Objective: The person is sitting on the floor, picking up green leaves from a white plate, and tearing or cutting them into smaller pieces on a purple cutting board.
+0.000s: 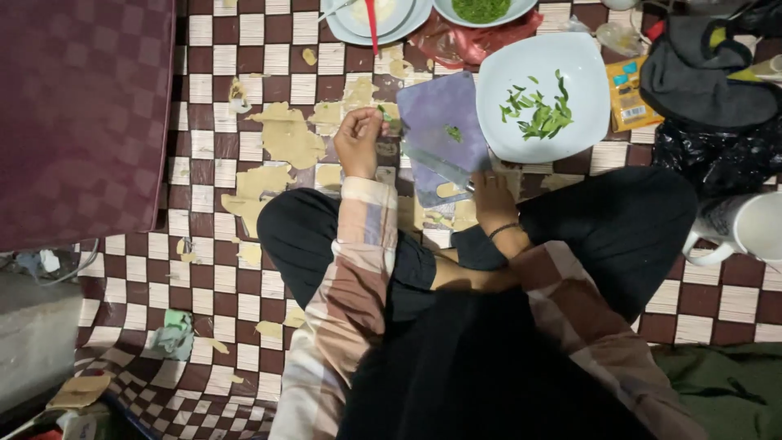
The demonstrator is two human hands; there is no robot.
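A: What can't be resolved?

B: Left hand [358, 140] pinches something small and green [383, 112] at the purple cutting board [444, 114] edge; kind unclear. Right hand [493, 200] is closed round a knife [436, 163] handle, mostly hidden; blade lies across the board.

A: Containers?

B: White square plate [586, 73] beside the board holds cut green pieces [538, 110]. Bowl [481, 10] of chopped greens, cropped at top. White mug [749, 228], contents unseen.

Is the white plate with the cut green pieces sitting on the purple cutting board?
No, the white plate rests on the checkered mat beside the purple cutting board, to its right in the head view.
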